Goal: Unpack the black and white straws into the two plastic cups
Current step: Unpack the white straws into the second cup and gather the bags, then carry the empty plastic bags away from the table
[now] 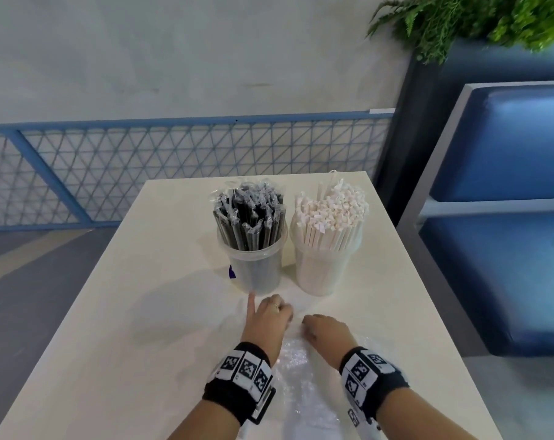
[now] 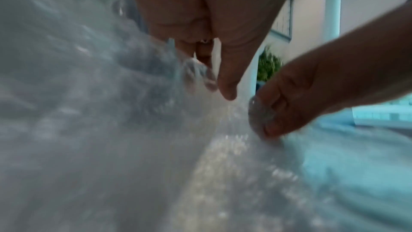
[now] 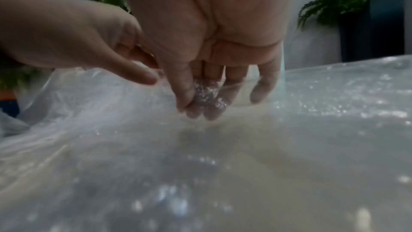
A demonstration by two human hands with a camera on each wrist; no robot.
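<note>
Black straws: a bundle of black straws in clear wrappers (image 1: pixel 248 217) stands upright, long axis vertical, in a clear plastic cup (image 1: pixel 253 268) towards the far edge of the cream rectangular tabletop (image 1: pixel 148 312).
White straws: a bundle of white paper-wrapped straws (image 1: pixel 331 214) stands upright, fanning slightly, in a second clear plastic cup (image 1: pixel 321 268) just right of the first.
Clear plastic bag: a crinkled transparent plastic bag (image 1: pixel 301 385) lies flat on the tabletop, long axis running from the near edge towards the cups; its near end is cut off by the frame.
Left hand: the left hand (image 1: pixel 269 319) sits at the bag's far end, index finger stretched towards the black-straw cup, other fingers curled and pinching the film.
Right hand: the right hand (image 1: pixel 324 328) is beside it, thumb and fingertips (image 3: pixel 200 110) pinching a fold of the bag.
Hard to make out: both wrist views are blurred and mostly filled with film; the bag's opening cannot be told.
Surroundings: a blue mesh railing (image 1: pixel 174 166), a blue cushioned bench (image 1: pixel 507 217) and a green fern plant (image 1: pixel 475 20).
</note>
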